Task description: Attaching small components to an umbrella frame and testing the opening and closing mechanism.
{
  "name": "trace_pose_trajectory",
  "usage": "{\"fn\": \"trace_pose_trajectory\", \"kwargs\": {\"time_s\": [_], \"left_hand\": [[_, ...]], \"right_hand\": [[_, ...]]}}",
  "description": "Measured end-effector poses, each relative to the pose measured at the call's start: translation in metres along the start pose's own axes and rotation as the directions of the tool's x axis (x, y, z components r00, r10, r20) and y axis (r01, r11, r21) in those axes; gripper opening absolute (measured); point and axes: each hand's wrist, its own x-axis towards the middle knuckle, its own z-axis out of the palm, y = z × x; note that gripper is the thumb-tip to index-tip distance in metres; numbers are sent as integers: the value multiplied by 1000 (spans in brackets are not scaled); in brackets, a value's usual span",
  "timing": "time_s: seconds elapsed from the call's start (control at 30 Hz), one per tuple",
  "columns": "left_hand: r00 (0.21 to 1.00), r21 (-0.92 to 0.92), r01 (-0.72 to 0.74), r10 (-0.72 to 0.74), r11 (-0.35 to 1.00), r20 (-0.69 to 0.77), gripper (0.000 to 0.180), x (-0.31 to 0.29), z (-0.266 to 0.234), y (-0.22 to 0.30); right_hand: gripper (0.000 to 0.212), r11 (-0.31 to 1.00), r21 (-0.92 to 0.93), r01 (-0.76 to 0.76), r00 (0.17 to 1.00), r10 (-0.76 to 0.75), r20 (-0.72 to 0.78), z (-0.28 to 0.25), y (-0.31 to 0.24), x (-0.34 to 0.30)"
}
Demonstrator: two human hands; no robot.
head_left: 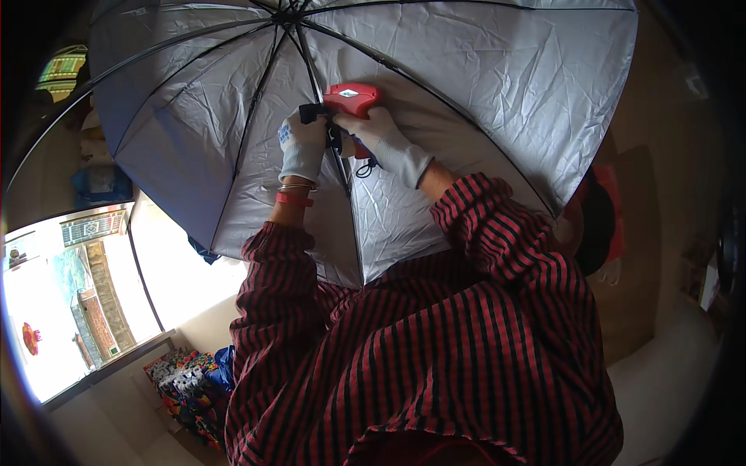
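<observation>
Both close together inside the open umbrella (474, 54), the left hand (303, 146) pinched a black piece (312, 113), probably to steady it, while the right hand (382, 140) clasped the red tool (351, 98).

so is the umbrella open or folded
The umbrella is open: its silver canopy spreads wide and dark ribs fan out from the hub.

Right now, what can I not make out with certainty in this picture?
All in the head view:
Umbrella: far part, cut off by the upper edge.
Red tool: part of its body, covered by the right hand.
Left hand: fingertips, obscured around the small black piece; hold unclear.
Bright opening: outside details, washed out by glare.
</observation>
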Motion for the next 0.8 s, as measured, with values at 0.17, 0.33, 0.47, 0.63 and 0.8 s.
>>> {"fn": "trace_pose_trajectory", "kwargs": {"time_s": [0.17,0.33,0.47,0.63,0.8], "left_hand": [[985,-143,172,-169,975,34,22,-6,-5,7],[988,-133,146,-138,980,68,20,-1,-6,3],[982,-70,175,-170,982,77,20,1,-6,11],[989,-18,146,-145,989,26,21,-11,-14,14],[986,-17,156,-155,988,66,22,5,-7,2]], "right_hand": [[24,963,120,-243,969,234,80,-16,-2,8],[35,755,-503,421,880,-207,427,-30,11,24],[34,812,-520,267,907,-30,420,-33,19,41],[31,562,-755,338,907,20,421,-6,-23,26],[32,950,28,-310,945,311,-100,16,-24,17]]}}
